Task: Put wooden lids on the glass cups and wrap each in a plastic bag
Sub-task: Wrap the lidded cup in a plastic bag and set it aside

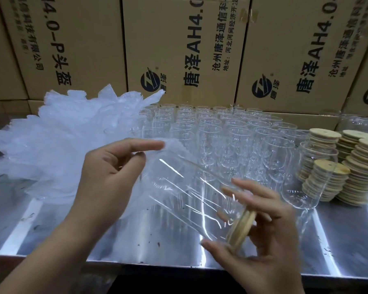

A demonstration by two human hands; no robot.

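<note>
Over the metal desk (338,240), the right hand (261,225) is gripping the lid end of a glass cup (185,194) with curled fingers. The cup is lying tilted and seems empty, and a wooden lid (240,230) is closing its mouth. The left hand (113,164) is pinching the edge of a clear plastic bag (168,147) that is covering the cup. Behind, rows of empty cups (221,132) are standing open. Lid stacks (361,166) are sitting at the right, and loose bags (62,128) are piling at the left.
</note>
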